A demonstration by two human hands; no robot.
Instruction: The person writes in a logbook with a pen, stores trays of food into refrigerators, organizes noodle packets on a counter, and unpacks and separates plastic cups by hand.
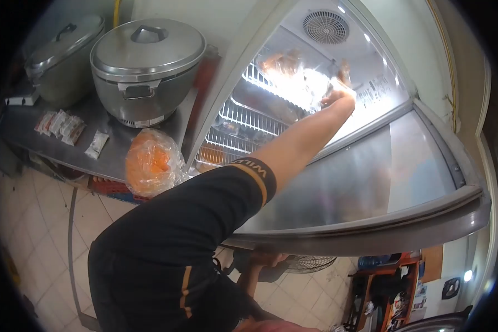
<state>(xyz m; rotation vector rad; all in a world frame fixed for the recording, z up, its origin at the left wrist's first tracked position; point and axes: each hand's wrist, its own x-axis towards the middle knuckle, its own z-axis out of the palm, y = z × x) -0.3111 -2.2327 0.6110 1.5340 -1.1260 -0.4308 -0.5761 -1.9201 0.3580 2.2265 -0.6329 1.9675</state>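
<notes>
My left hand (339, 95) is deep inside an upright fridge, at the top wire shelf (257, 77). Its fingers look curled beside clear plastic wrapping, but glare hides what is in them. A plastic-wrapped orange-brown item (282, 63) lies on that same shelf. Lower down, my right hand (266, 258) is closed at the outer edge of the open fridge door (359, 227), which partly covers its fingers. A clear plastic bag with orange contents (154, 163) sits at the corner of the steel table (108, 163), left of my reaching arm.
A large lidded metal cooker (146, 72) stands on the table, with a second lidded pot (66, 61) behind it. Small packets (61, 126) lie in front of them. Below the door is a fan (310, 264) on the tiled floor, with a cluttered shelf unit (384, 290) farther right.
</notes>
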